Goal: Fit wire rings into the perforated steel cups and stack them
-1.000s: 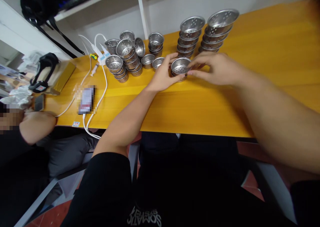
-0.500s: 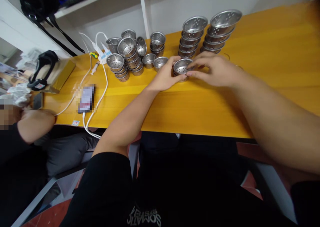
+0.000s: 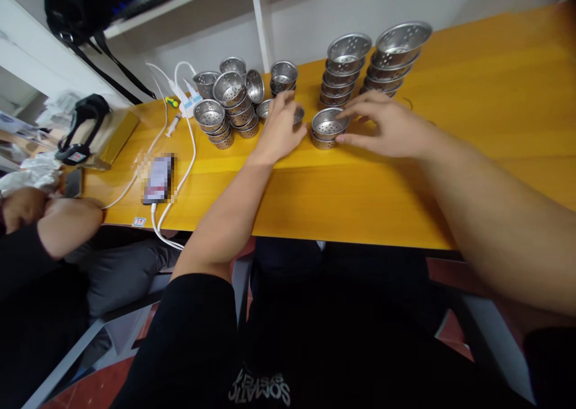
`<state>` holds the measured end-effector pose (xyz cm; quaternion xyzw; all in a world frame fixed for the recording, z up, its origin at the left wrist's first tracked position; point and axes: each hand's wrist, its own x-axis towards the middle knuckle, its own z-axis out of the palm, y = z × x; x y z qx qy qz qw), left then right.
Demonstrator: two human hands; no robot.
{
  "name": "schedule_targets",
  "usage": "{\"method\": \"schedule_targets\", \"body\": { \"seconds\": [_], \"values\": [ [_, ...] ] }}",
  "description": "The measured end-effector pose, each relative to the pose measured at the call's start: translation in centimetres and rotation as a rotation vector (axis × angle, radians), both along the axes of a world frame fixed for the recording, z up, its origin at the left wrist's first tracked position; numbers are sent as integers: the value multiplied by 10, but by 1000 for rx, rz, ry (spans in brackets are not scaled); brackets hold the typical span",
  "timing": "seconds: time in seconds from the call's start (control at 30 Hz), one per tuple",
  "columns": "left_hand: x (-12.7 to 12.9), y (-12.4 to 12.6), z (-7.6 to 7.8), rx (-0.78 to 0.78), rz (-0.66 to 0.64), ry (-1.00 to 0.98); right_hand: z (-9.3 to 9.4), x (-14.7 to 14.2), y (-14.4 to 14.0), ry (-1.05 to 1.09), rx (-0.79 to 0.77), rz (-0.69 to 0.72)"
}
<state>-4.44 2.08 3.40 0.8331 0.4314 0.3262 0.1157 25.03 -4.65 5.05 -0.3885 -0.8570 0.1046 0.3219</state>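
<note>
Centre frame, the right hand [image 3: 387, 127] steadies a short stack of perforated cups [image 3: 327, 128] with loosely spread fingers; the left hand [image 3: 279, 127] spreads over loose cups [image 3: 297, 114] on the yellow worktop [image 3: 360, 187].

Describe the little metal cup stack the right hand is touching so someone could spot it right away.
On the yellow table, look in front of the two tall stacks of perforated bowls. The short stack of cups stands apart there, the right hand at its rim, no cup leaning on it.

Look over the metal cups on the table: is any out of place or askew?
Yes. In the left cluster, one cup lies tipped on its side against a leaning stack, mouth facing sideways. The tall stacks by the wall also lean.
</note>
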Motion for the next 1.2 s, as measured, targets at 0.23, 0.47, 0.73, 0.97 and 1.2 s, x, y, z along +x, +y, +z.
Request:
{"method": "schedule_targets", "body": {
  "seconds": [0.23, 0.47, 0.73, 0.97, 1.2],
  "values": [
    [-1, 9, -14, -74, 80, 60, -2, 0, 2, -6, 8, -2],
    [11, -21, 18, -40, 85, -102, 7, -4, -8, 64, 49, -14],
    [25, -33, 17, 165, -166, -37, 19, -17, -24, 182, 173, 7],
    [34, -26, -4, 270, -251, -72, 18, -19, -21, 236, 271, 10],
    [30, -19, -5, 256, -265, -125, 15, -22, -22, 183, 166, 44]
  ]
}}
